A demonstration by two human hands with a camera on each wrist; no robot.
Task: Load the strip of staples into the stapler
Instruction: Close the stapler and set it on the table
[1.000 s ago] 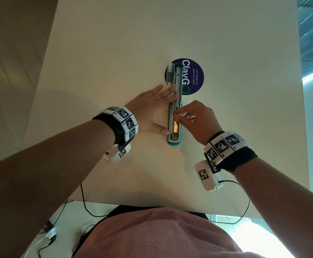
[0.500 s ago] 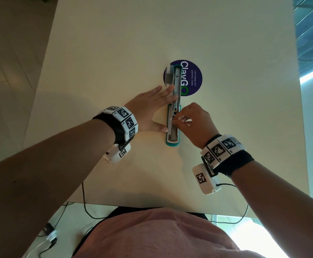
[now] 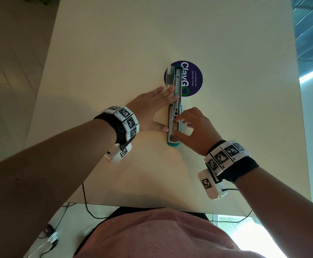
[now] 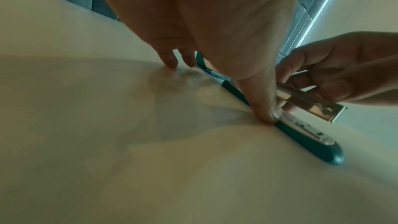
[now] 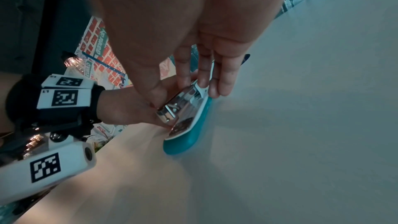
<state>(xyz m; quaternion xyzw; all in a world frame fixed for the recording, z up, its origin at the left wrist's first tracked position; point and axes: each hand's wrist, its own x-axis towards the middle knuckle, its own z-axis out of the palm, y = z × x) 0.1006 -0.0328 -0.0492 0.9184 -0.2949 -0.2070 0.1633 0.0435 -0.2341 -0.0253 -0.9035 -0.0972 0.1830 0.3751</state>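
- The teal stapler [image 3: 174, 127] lies opened out flat on the cream table [image 3: 114, 53], its long axis running away from me; its far end rests on a round purple sticker [image 3: 194, 79] printed with white lettering.
- My left hand [image 3: 152, 108] lies flat on the table just beside the stapler, fingers straight and spread, holding nothing; the fingertips touch the stapler's left edge and the thumb [image 4: 262, 106] presses against the teal base.
- My right hand [image 3: 194, 127] comes in from the other side, fingers curled; thumb and forefinger pinch the metal magazine rail [image 4: 310, 105] near its near end.
- From the left wrist view that rail sits lifted a little above the teal base, tilted.
- The strip of staples itself I cannot make out for certain: whether it sits in the rail under my right fingers is hidden.
- Black cables [image 3: 86, 203] hang below the table's near edge.
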